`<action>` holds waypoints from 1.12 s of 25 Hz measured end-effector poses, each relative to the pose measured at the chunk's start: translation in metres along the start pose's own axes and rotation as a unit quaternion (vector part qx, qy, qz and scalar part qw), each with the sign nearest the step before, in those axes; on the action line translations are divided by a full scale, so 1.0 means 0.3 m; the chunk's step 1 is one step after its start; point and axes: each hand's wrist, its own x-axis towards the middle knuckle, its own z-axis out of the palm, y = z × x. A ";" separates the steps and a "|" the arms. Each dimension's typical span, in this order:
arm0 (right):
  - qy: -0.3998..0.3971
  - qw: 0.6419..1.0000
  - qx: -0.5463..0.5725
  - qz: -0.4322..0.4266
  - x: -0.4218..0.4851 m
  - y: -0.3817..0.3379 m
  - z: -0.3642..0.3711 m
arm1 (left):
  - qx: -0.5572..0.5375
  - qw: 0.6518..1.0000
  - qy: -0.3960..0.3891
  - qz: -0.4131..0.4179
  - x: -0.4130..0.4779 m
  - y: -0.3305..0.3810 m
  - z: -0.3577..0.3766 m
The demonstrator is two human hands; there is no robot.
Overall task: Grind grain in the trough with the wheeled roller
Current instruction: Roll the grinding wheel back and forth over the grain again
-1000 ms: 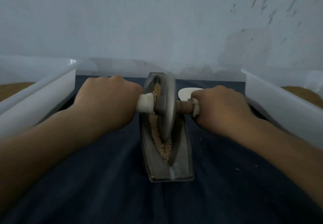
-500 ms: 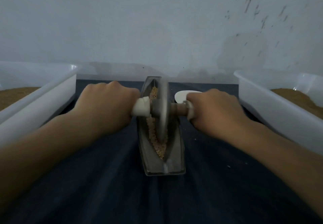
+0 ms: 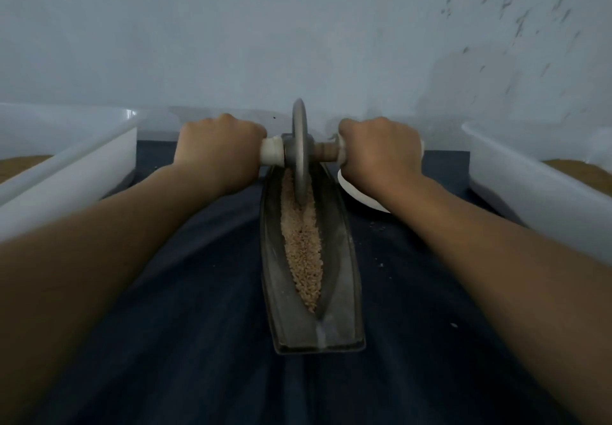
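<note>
Head view: I saw left hand (image 3: 218,149) curled tight round white handle of wheeled roller (image 3: 299,146), right hand (image 3: 381,149) gripping opposite handle. Wheel stood upright at far end of trough (image 3: 341,259), rim down in grain (image 3: 303,252). Grain lay along groove toward near end. Trough sat on dark cloth (image 3: 198,325) between left tub (image 3: 66,173) and right tub (image 3: 516,186); white dish (image 3: 357,192) just beside right wrist.

I see open cloth (image 3: 205,341) either side of the trough (image 3: 344,275), near half. Left tub (image 3: 76,173) and right tub (image 3: 530,192) box both flanks. Wall (image 3: 231,43) just past the roller (image 3: 299,146). Dish (image 3: 357,195) just beside the trough, right side.
</note>
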 end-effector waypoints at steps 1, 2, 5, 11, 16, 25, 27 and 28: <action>-0.005 1.000 -0.003 -0.001 0.004 -0.003 -0.002 | -0.003 1.000 -0.006 -0.005 -0.004 0.005 -0.006; -0.012 1.000 0.001 -0.003 -0.013 -0.003 -0.013 | -0.003 1.000 -0.005 -0.003 -0.023 0.011 -0.021; -0.049 0.997 0.040 -0.034 -0.161 0.023 -0.105 | 0.022 0.998 0.044 0.043 -0.156 0.016 -0.085; -0.037 0.992 0.071 -0.093 -0.324 0.083 -0.290 | 0.023 0.991 0.073 0.108 -0.287 -0.017 -0.200; -0.064 0.997 0.010 -0.035 -0.104 0.015 -0.090 | 0.020 0.999 0.020 0.035 -0.105 0.007 -0.029; -0.079 0.995 0.029 -0.060 -0.143 0.015 -0.151 | -0.021 0.999 0.016 0.045 -0.163 -0.010 -0.058; -0.032 0.995 0.006 -0.099 -0.248 0.040 -0.242 | -0.013 0.996 0.038 0.076 -0.266 -0.048 -0.100; -0.006 0.995 0.008 -0.104 -0.284 0.049 -0.281 | -0.008 0.996 0.037 0.085 -0.296 -0.071 -0.120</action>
